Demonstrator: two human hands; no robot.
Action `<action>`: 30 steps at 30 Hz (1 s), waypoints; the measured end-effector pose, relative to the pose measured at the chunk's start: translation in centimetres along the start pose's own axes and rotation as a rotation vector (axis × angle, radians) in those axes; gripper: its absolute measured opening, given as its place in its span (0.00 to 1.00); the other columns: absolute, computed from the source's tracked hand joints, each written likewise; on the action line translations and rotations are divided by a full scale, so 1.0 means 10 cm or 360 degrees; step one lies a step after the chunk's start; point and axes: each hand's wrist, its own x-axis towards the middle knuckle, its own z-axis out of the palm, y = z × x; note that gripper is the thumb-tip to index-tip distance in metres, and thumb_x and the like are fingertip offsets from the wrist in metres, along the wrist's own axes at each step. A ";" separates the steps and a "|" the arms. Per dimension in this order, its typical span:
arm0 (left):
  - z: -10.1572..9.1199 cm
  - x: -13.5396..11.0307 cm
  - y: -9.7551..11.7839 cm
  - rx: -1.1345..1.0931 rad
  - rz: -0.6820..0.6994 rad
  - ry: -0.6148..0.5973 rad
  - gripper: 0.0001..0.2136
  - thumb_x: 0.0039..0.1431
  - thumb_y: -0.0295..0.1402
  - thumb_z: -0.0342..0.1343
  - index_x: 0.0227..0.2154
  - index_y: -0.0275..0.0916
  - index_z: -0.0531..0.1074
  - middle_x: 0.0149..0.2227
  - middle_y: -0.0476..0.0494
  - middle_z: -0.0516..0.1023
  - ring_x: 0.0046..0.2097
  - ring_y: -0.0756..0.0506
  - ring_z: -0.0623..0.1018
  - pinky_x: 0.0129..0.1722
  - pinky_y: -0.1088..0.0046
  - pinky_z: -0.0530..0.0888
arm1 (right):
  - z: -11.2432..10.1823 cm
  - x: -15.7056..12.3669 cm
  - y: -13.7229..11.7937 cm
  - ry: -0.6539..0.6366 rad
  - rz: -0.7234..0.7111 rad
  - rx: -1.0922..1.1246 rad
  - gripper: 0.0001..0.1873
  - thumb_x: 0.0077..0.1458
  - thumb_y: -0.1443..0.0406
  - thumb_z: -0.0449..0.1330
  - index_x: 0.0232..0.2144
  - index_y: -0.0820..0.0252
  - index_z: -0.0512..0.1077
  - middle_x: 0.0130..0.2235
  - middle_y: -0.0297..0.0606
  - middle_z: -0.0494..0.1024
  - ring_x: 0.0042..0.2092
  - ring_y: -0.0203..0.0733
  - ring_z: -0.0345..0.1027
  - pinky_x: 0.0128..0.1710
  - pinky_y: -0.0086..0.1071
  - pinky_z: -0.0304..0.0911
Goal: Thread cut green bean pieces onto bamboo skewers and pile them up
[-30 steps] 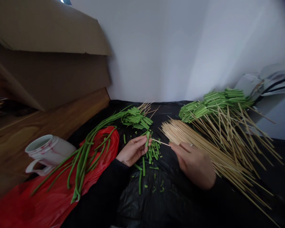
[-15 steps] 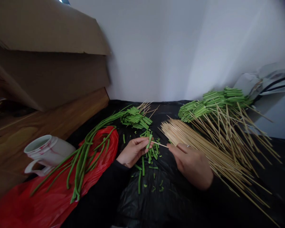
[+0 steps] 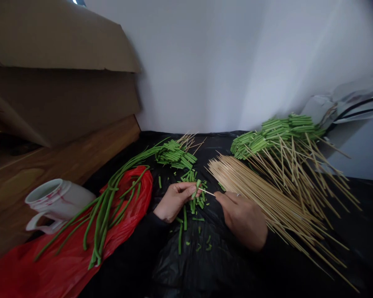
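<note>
My left hand (image 3: 176, 200) pinches a short green piece of garlic scape (image 3: 198, 185) between thumb and fingers, above a loose heap of cut pieces (image 3: 192, 203). In my right hand (image 3: 243, 219) is a thin bamboo skewer (image 3: 207, 192), its tip at the piece in my left hand. How far the tip goes in, I cannot make out. Right of that hand lies a thick bundle of bare skewers (image 3: 255, 188). Behind the heap is a small pile of skewered scape pieces (image 3: 175, 154); a larger pile (image 3: 275, 132) sits at the back right.
Long uncut scapes (image 3: 101, 223) lie across a red plastic bag (image 3: 65, 252) on the left. A white mug (image 3: 60, 203) stands beside them on wood. A cardboard box (image 3: 62, 95) rises at the back left, against a pale wall (image 3: 205, 70). Black plastic sheeting (image 3: 192, 265) covers the work surface.
The view has shifted slightly, so most things appear a little further left. My right hand has come closer to my left, and less of the skewer shows between them.
</note>
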 end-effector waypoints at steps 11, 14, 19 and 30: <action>-0.01 0.01 0.05 0.0067 -0.0004 0.0157 0.12 0.41 0.36 0.70 0.28 0.34 0.79 0.28 0.45 0.79 0.31 0.51 0.74 0.35 0.75 0.69 | -0.02 0.01 -0.02 0.0035 0.0006 0.0007 0.14 0.60 0.71 0.49 0.42 0.61 0.73 0.28 0.34 0.72 0.28 0.36 0.63 0.29 0.34 0.48; -0.04 0.01 0.04 0.0152 0.0024 0.0118 0.11 0.42 0.36 0.69 0.27 0.34 0.79 0.28 0.44 0.79 0.31 0.51 0.74 0.36 0.74 0.68 | -0.03 0.00 -0.03 0.0064 -0.0021 -0.0036 0.14 0.60 0.71 0.48 0.41 0.62 0.73 0.27 0.34 0.71 0.27 0.36 0.61 0.28 0.34 0.47; -0.05 0.00 0.04 0.0237 0.0061 0.0073 0.11 0.43 0.36 0.69 0.27 0.34 0.80 0.28 0.43 0.79 0.31 0.50 0.73 0.36 0.73 0.68 | -0.03 -0.01 -0.04 0.0109 -0.0035 -0.0074 0.14 0.59 0.72 0.49 0.40 0.62 0.73 0.27 0.34 0.71 0.26 0.36 0.60 0.28 0.34 0.46; -0.05 -0.01 0.04 0.0227 0.0089 0.0014 0.10 0.42 0.36 0.69 0.26 0.34 0.79 0.25 0.46 0.76 0.29 0.51 0.71 0.34 0.74 0.66 | -0.04 -0.02 -0.08 0.0068 -0.0014 -0.0056 0.14 0.57 0.73 0.49 0.40 0.61 0.72 0.27 0.34 0.72 0.27 0.36 0.61 0.28 0.33 0.48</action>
